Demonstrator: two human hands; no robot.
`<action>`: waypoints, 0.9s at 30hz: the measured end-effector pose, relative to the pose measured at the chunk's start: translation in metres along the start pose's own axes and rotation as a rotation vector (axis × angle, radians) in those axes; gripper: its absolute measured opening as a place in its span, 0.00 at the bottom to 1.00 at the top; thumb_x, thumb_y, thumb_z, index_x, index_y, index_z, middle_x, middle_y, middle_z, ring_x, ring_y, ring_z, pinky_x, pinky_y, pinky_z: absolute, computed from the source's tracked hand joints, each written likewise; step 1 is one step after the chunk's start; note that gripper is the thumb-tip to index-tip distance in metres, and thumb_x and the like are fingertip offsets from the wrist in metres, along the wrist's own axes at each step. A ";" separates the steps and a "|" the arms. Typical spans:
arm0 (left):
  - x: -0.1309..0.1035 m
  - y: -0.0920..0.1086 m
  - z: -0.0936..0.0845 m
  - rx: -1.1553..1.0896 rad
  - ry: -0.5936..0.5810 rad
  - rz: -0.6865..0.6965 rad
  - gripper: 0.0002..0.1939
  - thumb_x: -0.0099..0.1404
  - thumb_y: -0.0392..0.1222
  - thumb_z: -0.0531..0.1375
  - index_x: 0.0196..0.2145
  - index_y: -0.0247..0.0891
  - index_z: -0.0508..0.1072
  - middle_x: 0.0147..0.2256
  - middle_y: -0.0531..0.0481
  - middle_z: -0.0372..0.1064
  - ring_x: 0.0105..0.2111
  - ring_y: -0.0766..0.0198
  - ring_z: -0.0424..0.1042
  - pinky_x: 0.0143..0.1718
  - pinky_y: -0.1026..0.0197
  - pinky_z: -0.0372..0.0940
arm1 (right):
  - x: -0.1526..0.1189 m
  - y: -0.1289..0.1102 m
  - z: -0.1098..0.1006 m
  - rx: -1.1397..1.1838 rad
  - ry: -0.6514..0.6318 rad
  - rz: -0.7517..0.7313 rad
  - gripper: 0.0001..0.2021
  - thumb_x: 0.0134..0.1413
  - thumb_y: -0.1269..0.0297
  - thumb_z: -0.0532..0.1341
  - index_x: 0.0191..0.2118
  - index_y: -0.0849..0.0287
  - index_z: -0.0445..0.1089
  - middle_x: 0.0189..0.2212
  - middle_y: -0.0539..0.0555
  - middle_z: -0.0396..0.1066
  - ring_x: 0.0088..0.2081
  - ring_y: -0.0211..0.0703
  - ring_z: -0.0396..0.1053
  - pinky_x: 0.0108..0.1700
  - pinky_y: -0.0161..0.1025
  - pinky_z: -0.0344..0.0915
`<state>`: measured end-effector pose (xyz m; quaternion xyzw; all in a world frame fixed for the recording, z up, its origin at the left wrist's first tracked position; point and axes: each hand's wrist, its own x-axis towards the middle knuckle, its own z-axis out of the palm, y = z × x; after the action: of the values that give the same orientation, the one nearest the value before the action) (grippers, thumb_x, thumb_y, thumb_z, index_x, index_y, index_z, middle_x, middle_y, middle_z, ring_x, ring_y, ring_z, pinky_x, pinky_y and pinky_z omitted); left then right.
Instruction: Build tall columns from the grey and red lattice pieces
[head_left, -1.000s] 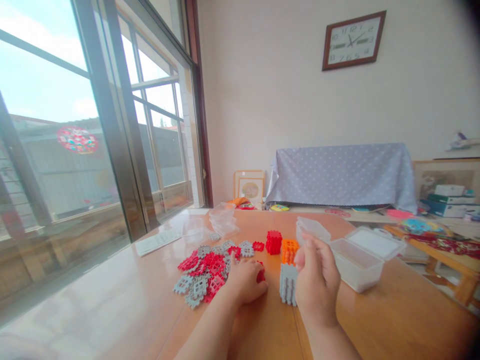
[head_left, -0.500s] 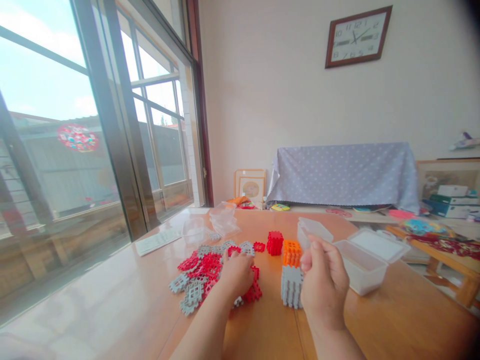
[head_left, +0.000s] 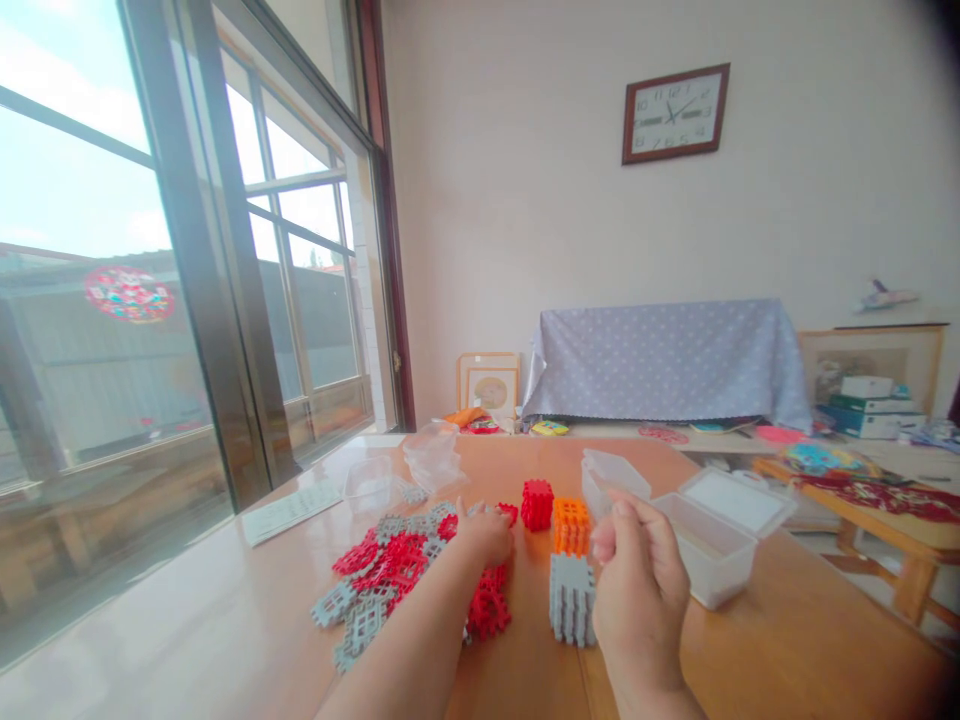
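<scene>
Two hands at a table w/ plastic building pieces

Left hand (head_left: pixel 486 535) rests palm-down on the far edge of a pile of red and grey pieces (head_left: pixel 390 575), fingers curled into it. Right hand (head_left: pixel 637 590) is raised just above the table (head_left: pixel 750 660), fingers bent in loosely; can't tell if it holds anything. Grey block (head_left: pixel 571 600) stands just left of it, w/ orange block (head_left: pixel 571 526) and red block (head_left: pixel 537 504) behind. Clear box (head_left: pixel 705 550), lid open, sits to the right.
</scene>
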<state>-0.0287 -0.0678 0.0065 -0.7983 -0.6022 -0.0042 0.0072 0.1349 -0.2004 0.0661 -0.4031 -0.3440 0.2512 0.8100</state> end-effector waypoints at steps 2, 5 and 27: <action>-0.001 -0.006 0.006 0.009 -0.007 -0.015 0.22 0.69 0.51 0.47 0.55 0.51 0.71 0.58 0.44 0.68 0.63 0.40 0.58 0.59 0.18 0.34 | 0.000 -0.001 0.000 0.005 0.000 -0.001 0.15 0.62 0.50 0.59 0.40 0.57 0.72 0.23 0.45 0.62 0.26 0.35 0.60 0.30 0.34 0.59; -0.006 -0.015 0.010 0.036 0.024 -0.057 0.23 0.69 0.56 0.47 0.53 0.48 0.73 0.58 0.42 0.68 0.63 0.38 0.57 0.59 0.18 0.31 | 0.000 -0.002 0.000 0.014 -0.010 -0.003 0.14 0.63 0.51 0.59 0.42 0.56 0.72 0.23 0.45 0.62 0.26 0.35 0.61 0.30 0.34 0.60; -0.040 -0.026 -0.003 0.064 0.112 -0.049 0.12 0.61 0.38 0.55 0.38 0.42 0.77 0.43 0.41 0.76 0.57 0.46 0.64 0.63 0.25 0.28 | 0.002 -0.007 0.001 -0.028 0.022 -0.014 0.17 0.62 0.49 0.59 0.44 0.58 0.72 0.23 0.46 0.64 0.26 0.36 0.61 0.28 0.35 0.59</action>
<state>-0.0647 -0.0988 0.0091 -0.7812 -0.6200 -0.0299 0.0662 0.1364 -0.2028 0.0729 -0.4147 -0.3416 0.2362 0.8097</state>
